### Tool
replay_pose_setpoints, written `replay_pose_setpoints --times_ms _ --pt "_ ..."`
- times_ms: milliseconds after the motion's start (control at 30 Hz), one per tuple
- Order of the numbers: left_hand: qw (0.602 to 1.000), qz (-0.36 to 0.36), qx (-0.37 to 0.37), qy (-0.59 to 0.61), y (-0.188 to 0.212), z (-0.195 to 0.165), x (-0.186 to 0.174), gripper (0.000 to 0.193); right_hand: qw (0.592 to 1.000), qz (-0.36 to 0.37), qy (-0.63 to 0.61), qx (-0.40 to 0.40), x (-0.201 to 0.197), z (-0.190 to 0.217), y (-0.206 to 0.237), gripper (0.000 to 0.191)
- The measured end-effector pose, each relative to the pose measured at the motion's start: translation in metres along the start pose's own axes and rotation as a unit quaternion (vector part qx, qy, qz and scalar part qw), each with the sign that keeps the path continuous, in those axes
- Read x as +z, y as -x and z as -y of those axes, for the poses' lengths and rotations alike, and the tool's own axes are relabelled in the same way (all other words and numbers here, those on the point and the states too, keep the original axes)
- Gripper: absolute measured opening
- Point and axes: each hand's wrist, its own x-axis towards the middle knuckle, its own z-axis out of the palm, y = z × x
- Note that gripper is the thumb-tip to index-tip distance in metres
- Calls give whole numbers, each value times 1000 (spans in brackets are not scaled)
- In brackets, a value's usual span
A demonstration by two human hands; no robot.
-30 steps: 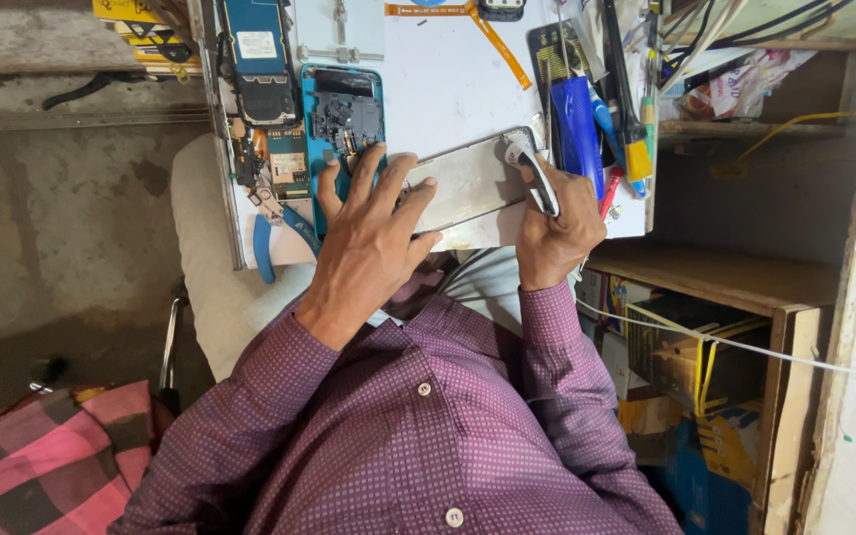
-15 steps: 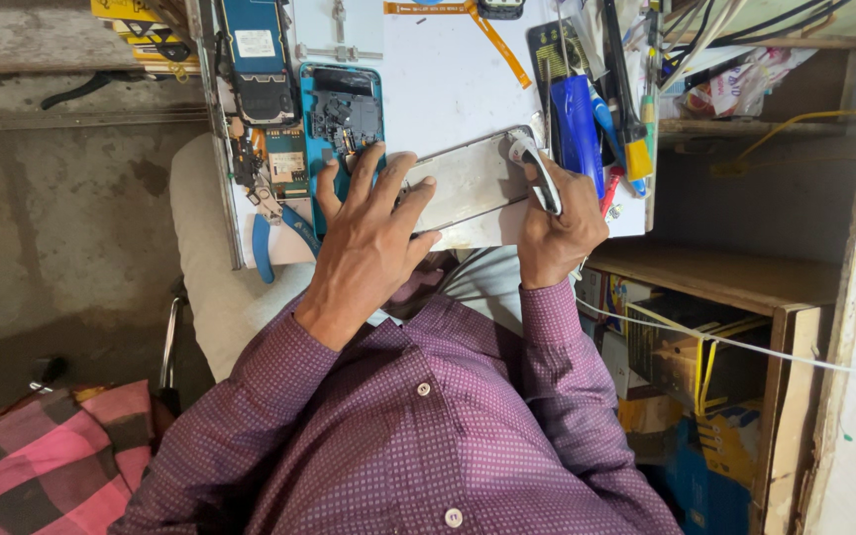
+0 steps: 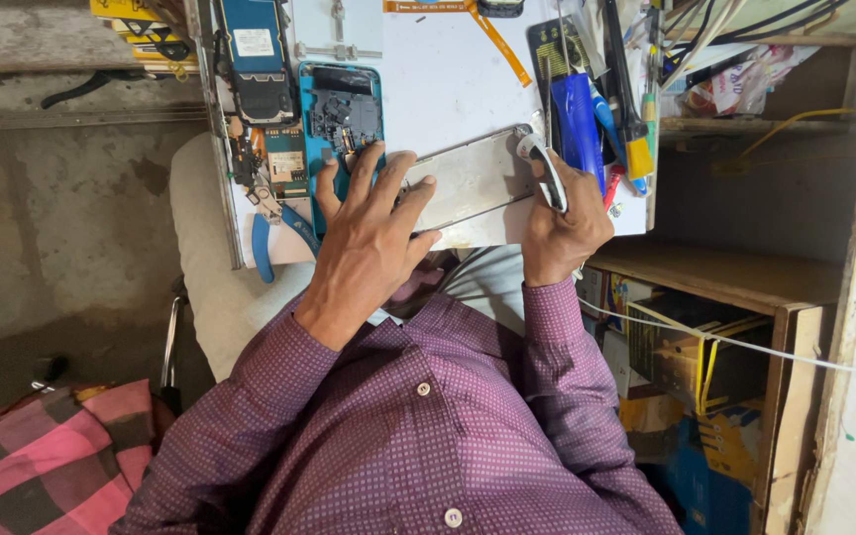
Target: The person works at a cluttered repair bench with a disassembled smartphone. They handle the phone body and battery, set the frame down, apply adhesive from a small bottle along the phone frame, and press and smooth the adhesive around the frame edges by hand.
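Head view was filled at the bottom by a purple dotted shirt (image 3: 428, 426), with a white bench (image 3: 438, 69) seen above it. A grey phone panel (image 3: 468, 178) was laid flat near the bench's front edge, just below the middle of the white top. The left hand (image 3: 369, 228) was spread open over the panel's left end, its fingers pressed flat on it. The right hand (image 3: 562, 223) was closed around a white curved tool (image 3: 545, 170), which was held against the panel's right end.

At ten o'clock from the panel, an opened phone in a blue frame (image 3: 342, 114) was lying with its dark boards exposed, just beside the left hand's fingertips. Farther toward ten o'clock, a second blue phone back (image 3: 255, 54) carrying a small pale rectangular label was seen near the bench's far left edge. Blue-handled pliers (image 3: 274, 233) were lying at nine o'clock from the panel, at the bench's left edge. An orange ribbon strip (image 3: 492, 40) was stretched at twelve o'clock. At two o'clock, a blue pouch (image 3: 579, 119) and a yellow-handled brush (image 3: 636, 149) were gathered at the bench's right edge.

Yellow packages (image 3: 136, 25) with dark markings were stacked at ten o'clock, beyond the bench's corner. At four o'clock, under a wooden shelf (image 3: 735, 282), yellow and blue cartons (image 3: 695, 376) were stored. A pink checked cloth (image 3: 42, 456) was seen at eight o'clock.
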Motion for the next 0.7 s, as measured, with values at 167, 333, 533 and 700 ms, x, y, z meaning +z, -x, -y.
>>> replay_pose_setpoints --times_ms 167,333,533,700 --pt "1000 0 1 -1 0 0 -1 54 1000 -4 -17 -9 0 -3 0 20" --pt "1000 0 -1 1 0 -1 -1 54 1000 -5 -14 -14 0 -4 0 20" --pt "1000 2 -1 -1 0 0 1 54 1000 0 -13 -12 0 -3 0 20" --pt "1000 4 -1 0 0 1 2 54 1000 5 -6 -9 -1 -1 0 24"
